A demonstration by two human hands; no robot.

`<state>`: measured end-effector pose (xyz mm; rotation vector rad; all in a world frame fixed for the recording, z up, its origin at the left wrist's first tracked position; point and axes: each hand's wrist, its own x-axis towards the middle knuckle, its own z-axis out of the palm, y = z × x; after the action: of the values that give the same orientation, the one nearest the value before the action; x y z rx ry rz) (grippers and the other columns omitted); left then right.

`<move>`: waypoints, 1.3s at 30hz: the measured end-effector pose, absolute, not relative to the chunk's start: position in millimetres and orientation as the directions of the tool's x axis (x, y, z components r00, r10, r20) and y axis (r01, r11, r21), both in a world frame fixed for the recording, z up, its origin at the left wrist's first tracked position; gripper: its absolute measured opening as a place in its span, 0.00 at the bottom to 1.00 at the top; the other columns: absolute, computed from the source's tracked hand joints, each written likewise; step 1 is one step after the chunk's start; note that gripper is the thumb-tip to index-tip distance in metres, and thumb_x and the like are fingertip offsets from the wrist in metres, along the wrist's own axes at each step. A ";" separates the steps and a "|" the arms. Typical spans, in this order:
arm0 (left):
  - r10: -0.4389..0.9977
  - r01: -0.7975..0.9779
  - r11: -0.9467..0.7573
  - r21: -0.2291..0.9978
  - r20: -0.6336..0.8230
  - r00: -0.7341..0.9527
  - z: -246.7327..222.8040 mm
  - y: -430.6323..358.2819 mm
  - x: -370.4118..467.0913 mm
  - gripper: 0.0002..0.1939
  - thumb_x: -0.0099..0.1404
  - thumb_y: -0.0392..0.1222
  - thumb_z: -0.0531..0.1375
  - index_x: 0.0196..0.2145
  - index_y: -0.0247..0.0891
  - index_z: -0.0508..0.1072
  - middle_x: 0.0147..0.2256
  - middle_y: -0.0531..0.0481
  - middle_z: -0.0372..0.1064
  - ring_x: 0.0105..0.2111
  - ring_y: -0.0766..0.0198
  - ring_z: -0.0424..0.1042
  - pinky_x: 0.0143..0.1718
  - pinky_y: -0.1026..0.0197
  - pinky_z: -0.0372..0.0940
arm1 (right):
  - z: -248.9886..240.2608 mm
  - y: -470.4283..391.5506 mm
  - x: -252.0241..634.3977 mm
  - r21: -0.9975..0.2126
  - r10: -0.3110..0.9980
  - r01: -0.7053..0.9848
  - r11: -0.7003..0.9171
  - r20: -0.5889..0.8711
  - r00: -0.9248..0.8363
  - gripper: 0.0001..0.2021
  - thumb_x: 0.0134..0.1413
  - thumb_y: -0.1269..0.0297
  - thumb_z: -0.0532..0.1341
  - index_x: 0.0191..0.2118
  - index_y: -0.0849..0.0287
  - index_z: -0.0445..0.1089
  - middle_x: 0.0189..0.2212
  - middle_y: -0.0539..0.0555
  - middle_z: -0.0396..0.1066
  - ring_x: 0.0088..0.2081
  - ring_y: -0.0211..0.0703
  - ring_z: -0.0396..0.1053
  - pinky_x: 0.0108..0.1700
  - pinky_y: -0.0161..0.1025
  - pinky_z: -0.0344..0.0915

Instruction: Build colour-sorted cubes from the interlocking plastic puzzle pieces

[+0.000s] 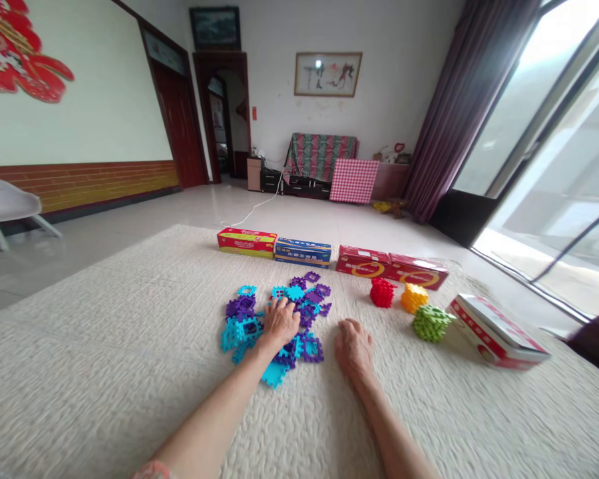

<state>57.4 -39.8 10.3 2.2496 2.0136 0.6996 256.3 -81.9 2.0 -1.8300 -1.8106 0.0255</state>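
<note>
A loose pile of turquoise interlocking plastic pieces (275,374) and purple interlocking plastic pieces (312,348) lies on the cream quilted mat (144,319). My left hand (281,324) rests over the middle of this pile, fingers spread and touching pieces; whatever lies under the palm is hidden. Right of the pile, my right hand (354,344) is on the mat with its fingers curled in, and no piece shows in it. Further right are three built blocks of similar pieces: a red cube (382,293), a yellow cube (414,298) and a green cube (430,323).
Behind the pile stand a red and yellow box (247,242), a blue box (303,253) and two red boxes (363,261) in a row. A white and red box (498,331) lies at the right. A white chair (10,201) stands far left.
</note>
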 end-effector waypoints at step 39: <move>0.907 0.746 -0.005 0.666 0.317 -0.278 41.8 -0.7 35.9 0.12 0.59 0.37 0.56 0.38 0.40 0.78 0.37 0.49 0.78 0.38 0.62 0.74 0.41 0.64 0.63 | -8.9 -68.8 265.3 -0.607 0.870 0.768 0.202 0.471 0.144 0.14 0.51 0.68 0.53 0.42 0.58 0.71 0.42 0.57 0.73 0.44 0.48 0.69 0.48 0.45 0.59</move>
<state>35.9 -0.7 41.8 1.7466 2.0588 1.1492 265.3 -68.8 -8.9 -1.5758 -1.6329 0.1522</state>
